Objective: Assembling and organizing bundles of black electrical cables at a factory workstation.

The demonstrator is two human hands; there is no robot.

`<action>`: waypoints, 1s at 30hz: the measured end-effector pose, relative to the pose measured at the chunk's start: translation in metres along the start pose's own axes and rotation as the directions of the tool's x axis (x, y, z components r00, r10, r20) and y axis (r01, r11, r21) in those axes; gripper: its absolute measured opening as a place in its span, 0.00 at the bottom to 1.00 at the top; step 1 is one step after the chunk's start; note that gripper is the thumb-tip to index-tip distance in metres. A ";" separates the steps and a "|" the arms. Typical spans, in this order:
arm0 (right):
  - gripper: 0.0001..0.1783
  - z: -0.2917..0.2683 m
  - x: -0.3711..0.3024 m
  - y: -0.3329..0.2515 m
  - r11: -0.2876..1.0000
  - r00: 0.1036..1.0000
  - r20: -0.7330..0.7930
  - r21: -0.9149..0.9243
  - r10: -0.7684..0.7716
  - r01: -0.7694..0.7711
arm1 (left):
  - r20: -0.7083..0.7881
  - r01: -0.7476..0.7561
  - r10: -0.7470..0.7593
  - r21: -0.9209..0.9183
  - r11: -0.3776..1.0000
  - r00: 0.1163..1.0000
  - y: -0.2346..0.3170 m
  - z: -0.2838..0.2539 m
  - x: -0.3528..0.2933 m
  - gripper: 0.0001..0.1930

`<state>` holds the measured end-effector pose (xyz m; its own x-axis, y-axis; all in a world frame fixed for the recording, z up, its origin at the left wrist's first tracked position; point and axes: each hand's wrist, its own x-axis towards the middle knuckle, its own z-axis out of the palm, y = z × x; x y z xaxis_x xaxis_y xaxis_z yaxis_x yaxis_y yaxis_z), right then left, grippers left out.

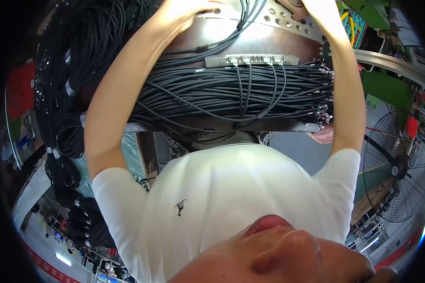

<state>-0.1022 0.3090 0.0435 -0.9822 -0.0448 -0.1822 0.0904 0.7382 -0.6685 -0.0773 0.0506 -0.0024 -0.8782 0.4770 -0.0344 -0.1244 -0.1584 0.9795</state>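
Observation:
At the upper edge, my left hand (182, 10) reaches over a metal plate with round holes (281, 21); part of a finger points right, and the rest is cut off. Also cut by that edge, my right hand (301, 8) is over the plate's right part. What either hand holds cannot be made out. Several black cables (244, 26) run down between the hands and bend left. Below them, a metal fixture bar (216, 62) carries several connectors (267, 60), with cables hanging from it. A broad bundle of black cables (198, 89) lies between my forearms, its connector ends at the right.
Coiled black cables (92, 45) hang in a thick mass at the left. The work surface's front edge (151, 127) runs close to my body. To the right stand a large caged fan (397, 170) and a curved metal rail (387, 59). Yellow cables (351, 28) show at upper right.

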 end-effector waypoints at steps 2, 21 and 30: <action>0.19 0.009 0.005 -0.008 0.994 0.994 -0.031 -0.033 -0.103 0.102 | 0.163 -0.320 0.297 0.143 0.936 0.941 -0.049 -0.004 0.042 0.16; 0.12 0.047 -0.029 0.008 0.802 0.804 -0.048 0.058 -0.592 0.594 | 0.052 0.228 -0.283 -0.737 0.637 0.958 0.050 0.008 -0.127 0.11; 0.15 0.064 -0.086 0.031 0.550 0.592 -0.007 -0.381 -0.806 0.743 | -0.492 0.410 -0.195 0.380 0.829 0.849 0.086 -0.081 -0.173 0.31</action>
<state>-0.0042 0.2925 -0.0081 -0.6557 -0.6165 0.4358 -0.7431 0.6289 -0.2285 0.0265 -0.1156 0.0721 -0.9481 0.0106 -0.3177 -0.2882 0.3929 0.8732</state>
